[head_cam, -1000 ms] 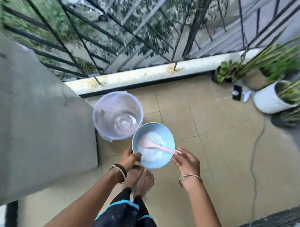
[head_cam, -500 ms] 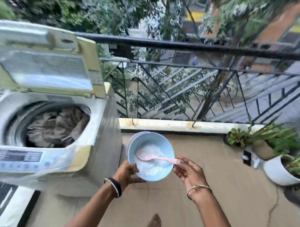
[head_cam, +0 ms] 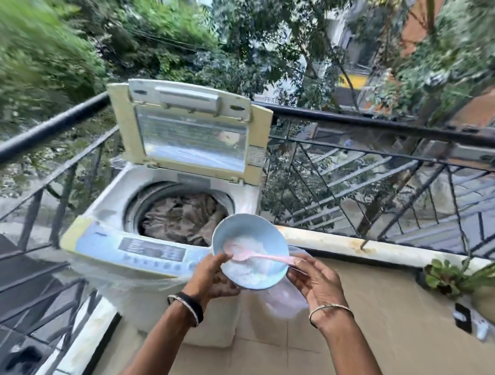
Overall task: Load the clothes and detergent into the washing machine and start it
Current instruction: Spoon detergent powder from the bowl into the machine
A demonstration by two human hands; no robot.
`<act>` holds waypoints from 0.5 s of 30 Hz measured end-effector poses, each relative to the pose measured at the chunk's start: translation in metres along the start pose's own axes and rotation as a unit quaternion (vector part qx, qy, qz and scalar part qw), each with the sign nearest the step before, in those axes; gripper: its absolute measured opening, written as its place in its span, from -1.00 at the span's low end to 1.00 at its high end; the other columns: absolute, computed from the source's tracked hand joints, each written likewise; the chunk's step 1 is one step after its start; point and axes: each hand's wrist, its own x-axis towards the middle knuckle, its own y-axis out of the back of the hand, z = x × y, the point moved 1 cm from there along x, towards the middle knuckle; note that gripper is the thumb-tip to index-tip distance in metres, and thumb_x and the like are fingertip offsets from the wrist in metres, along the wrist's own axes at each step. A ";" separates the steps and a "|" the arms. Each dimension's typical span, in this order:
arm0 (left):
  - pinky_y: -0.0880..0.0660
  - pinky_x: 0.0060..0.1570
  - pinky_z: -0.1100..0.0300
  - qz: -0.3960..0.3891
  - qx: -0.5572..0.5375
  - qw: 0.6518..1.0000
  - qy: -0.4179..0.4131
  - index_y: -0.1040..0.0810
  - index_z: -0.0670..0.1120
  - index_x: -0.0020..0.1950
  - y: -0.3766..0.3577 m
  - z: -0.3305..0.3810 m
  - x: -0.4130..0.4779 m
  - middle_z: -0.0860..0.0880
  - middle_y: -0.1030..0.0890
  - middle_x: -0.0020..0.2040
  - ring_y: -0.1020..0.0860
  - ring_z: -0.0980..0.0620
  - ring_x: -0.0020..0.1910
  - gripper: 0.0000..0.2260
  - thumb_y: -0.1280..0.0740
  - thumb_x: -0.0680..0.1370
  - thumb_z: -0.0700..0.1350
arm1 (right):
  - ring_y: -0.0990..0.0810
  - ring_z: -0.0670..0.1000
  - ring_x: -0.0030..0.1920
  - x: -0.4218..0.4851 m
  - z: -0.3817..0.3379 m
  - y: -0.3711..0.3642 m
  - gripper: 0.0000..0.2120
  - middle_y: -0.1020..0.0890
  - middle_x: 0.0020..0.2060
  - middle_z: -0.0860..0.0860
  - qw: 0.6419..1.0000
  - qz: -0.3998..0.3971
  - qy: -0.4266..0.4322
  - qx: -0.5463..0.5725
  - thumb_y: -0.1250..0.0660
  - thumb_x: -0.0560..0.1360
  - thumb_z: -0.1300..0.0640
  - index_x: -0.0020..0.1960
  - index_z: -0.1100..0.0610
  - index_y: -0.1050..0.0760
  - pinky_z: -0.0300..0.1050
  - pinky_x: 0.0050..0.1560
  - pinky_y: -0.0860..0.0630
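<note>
A top-loading washing machine [head_cam: 113,210] stands at the balcony corner with its lid [head_cam: 192,129] raised upright. Brown-grey clothes [head_cam: 180,216] fill the drum. My left hand [head_cam: 212,278] holds a light blue bowl [head_cam: 239,226] by its near-left rim, just right of the drum's front edge. White detergent powder [head_cam: 246,268] lies in the bowl. A pink spoon [head_cam: 255,256] rests in the powder, and my right hand [head_cam: 313,279] pinches the end of its handle at the bowl's right rim.
The control panel [head_cam: 151,251] runs along the machine's front. A black metal railing [head_cam: 382,164] encloses the balcony. A clear plastic bucket [head_cam: 287,298] sits on the floor behind the bowl. Potted plants [head_cam: 462,279] stand at the right by a small dark object on the tiles.
The view has swung up and left from the floor to the machine. The bowl has risen with both hands and now sits beside the open drum; the grips are unchanged.
</note>
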 end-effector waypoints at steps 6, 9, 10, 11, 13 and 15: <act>-0.61 -0.36 0.04 0.028 -0.027 0.999 -0.007 -0.56 -0.17 0.06 0.074 0.015 -0.019 -0.16 -0.45 -0.28 -0.43 -0.06 -0.38 -0.57 -0.42 0.31 0.08 | -0.62 0.06 -0.34 -0.021 0.043 -0.064 -0.85 -0.69 -0.35 0.13 1.000 -0.016 -0.018 -0.019 -0.36 0.44 0.41 0.01 0.32 -0.57 -0.19 -0.25 -0.64; -0.57 -0.39 0.13 0.044 -0.029 0.999 -0.006 -0.53 -0.14 -0.01 0.097 0.022 -0.020 -0.15 -0.40 -0.25 -0.39 -0.05 -0.38 -0.74 -0.37 0.48 0.04 | -0.61 0.09 -0.33 -0.021 0.054 -0.089 -0.83 -0.68 -0.33 0.17 0.999 -0.024 -0.027 -0.032 -0.36 0.45 0.41 0.04 0.35 -0.56 -0.17 -0.23 -0.64; -0.53 -0.41 0.17 0.048 -0.032 0.998 -0.007 -0.51 -0.12 -0.04 0.105 0.025 -0.019 -0.12 -0.37 -0.27 -0.37 -0.03 -0.38 -0.77 -0.36 0.48 0.04 | -0.60 0.10 -0.32 -0.019 0.056 -0.098 -0.83 -0.67 -0.31 0.18 0.998 -0.029 -0.027 -0.038 -0.35 0.46 0.40 0.05 0.35 -0.55 -0.17 -0.23 -0.64; -0.49 -0.39 0.19 0.051 -0.037 0.998 -0.011 -0.50 -0.10 -0.07 0.111 0.027 -0.018 -0.09 -0.37 -0.29 -0.36 -0.02 -0.38 -0.77 -0.36 0.45 0.05 | -0.60 0.11 -0.30 -0.017 0.059 -0.106 -0.84 -0.66 -0.30 0.19 0.998 -0.034 -0.028 -0.046 -0.34 0.46 0.40 0.05 0.35 -0.55 -0.17 -0.23 -0.64; -0.52 -0.29 0.15 0.069 -0.044 0.996 -0.022 -0.52 -0.07 -0.07 0.123 0.032 -0.014 -0.11 -0.49 -0.24 -0.47 -0.05 -0.34 -0.73 -0.42 0.38 0.07 | -0.60 0.12 -0.28 -0.010 0.063 -0.125 -0.87 -0.64 -0.28 0.19 0.997 -0.044 -0.032 -0.060 -0.33 0.48 0.38 0.03 0.32 -0.56 -0.17 -0.22 -0.63; -0.57 -0.17 0.07 0.092 -0.052 0.994 -0.029 -0.54 -0.06 -0.01 0.137 0.037 -0.008 -0.11 -0.59 -0.16 -0.56 -0.05 -0.27 -0.65 -0.38 0.32 0.12 | -0.59 0.10 -0.28 0.000 0.069 -0.144 -0.89 -0.63 -0.26 0.18 0.995 -0.055 -0.041 -0.072 -0.33 0.49 0.36 0.01 0.28 -0.56 -0.17 -0.21 -0.63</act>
